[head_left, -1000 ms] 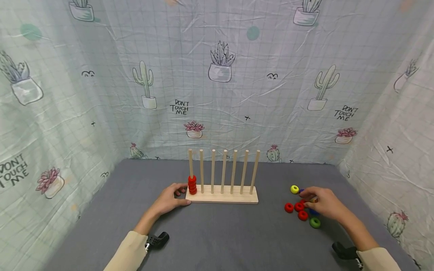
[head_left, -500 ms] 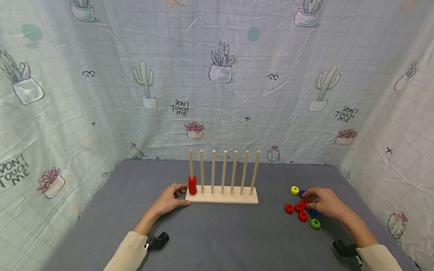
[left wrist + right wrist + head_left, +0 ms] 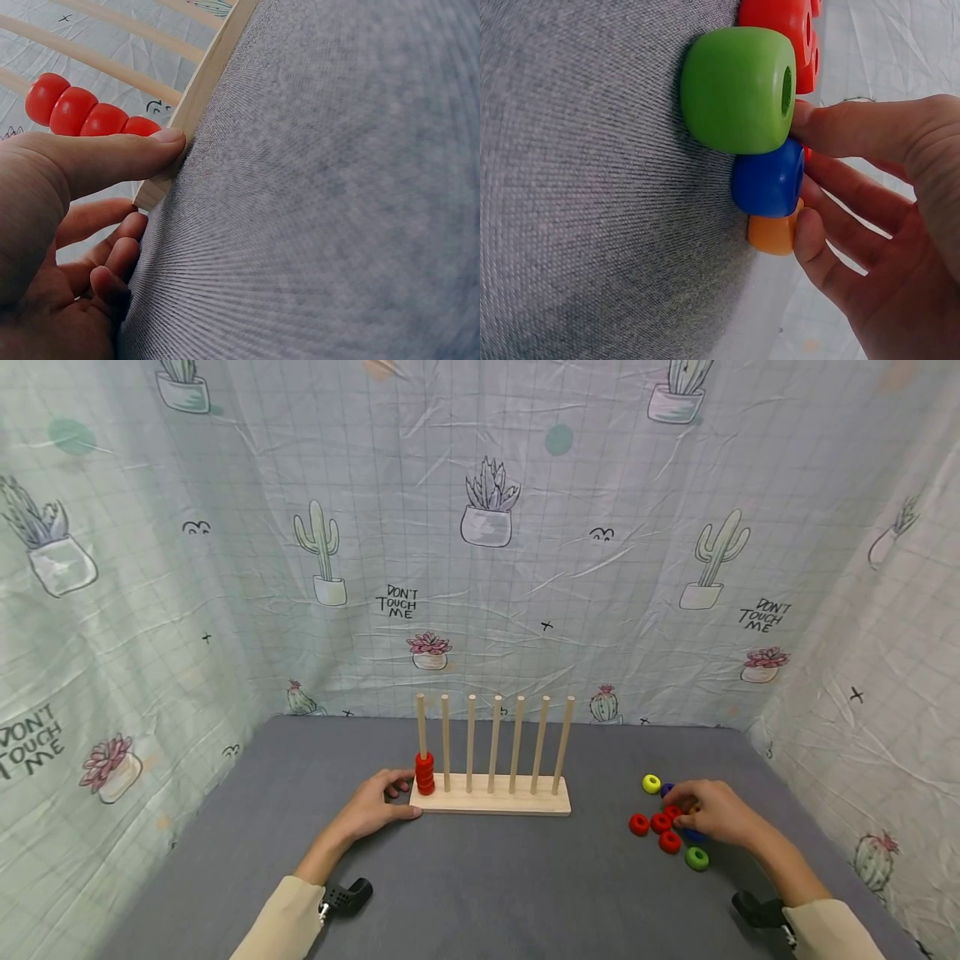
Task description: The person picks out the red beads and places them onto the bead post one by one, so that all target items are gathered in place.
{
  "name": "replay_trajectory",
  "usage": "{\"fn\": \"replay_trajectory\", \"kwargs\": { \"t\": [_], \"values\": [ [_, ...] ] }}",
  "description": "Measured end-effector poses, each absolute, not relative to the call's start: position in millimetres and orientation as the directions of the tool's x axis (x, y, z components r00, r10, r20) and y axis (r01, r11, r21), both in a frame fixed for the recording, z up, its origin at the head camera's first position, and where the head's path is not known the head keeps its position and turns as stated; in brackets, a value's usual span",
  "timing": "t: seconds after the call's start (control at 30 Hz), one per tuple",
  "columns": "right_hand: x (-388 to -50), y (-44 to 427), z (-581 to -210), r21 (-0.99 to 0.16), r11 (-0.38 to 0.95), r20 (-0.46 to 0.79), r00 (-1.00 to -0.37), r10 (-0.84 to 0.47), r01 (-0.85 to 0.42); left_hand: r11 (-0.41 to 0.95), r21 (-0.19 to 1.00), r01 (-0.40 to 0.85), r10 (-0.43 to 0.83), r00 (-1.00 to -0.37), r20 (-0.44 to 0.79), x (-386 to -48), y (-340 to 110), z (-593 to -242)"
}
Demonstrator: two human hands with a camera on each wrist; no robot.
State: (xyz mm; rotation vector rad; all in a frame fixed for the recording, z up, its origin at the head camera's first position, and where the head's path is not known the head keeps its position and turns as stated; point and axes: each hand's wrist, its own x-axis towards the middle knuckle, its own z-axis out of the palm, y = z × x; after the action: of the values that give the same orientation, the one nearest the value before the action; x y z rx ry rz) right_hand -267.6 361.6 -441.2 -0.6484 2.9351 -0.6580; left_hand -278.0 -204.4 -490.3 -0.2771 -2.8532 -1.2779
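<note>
A wooden peg stand (image 3: 491,805) has several upright pegs, and red beads (image 3: 424,774) are stacked on its leftmost peg. My left hand (image 3: 378,802) grips the stand's left end, its thumb against the front edge in the left wrist view. Over to the right, my right hand (image 3: 712,810) is among loose beads, thumb and fingers bent around a red bead (image 3: 672,812) that is mostly hidden in the right wrist view. Close to that hand lie a green bead (image 3: 739,90), a blue bead (image 3: 769,180) and an orange bead (image 3: 771,234), which the little finger nearly touches.
A yellow bead (image 3: 651,783) and a dark blue bead (image 3: 666,789) lie behind the other loose beads. Further red beads (image 3: 639,824) lie left of the right hand. A grey cloth (image 3: 510,885) covers the table, and a patterned curtain (image 3: 487,610) hangs around it.
The right hand shifts only slightly over the loose beads, showing more of the red bead at its fingertips. The left hand and the peg stand keep their places.
</note>
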Motion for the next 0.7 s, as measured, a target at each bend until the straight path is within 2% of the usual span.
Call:
{"fn": "replay_trajectory", "kwargs": {
  "t": [0.7],
  "values": [
    [-265.7,363.8,-443.3,-0.452,0.815,0.061,-0.923,-0.379,-0.364,0.652,0.738,0.172,0.165,-0.983,0.084,-278.2,-204.7,-491.5]
  ]
}}
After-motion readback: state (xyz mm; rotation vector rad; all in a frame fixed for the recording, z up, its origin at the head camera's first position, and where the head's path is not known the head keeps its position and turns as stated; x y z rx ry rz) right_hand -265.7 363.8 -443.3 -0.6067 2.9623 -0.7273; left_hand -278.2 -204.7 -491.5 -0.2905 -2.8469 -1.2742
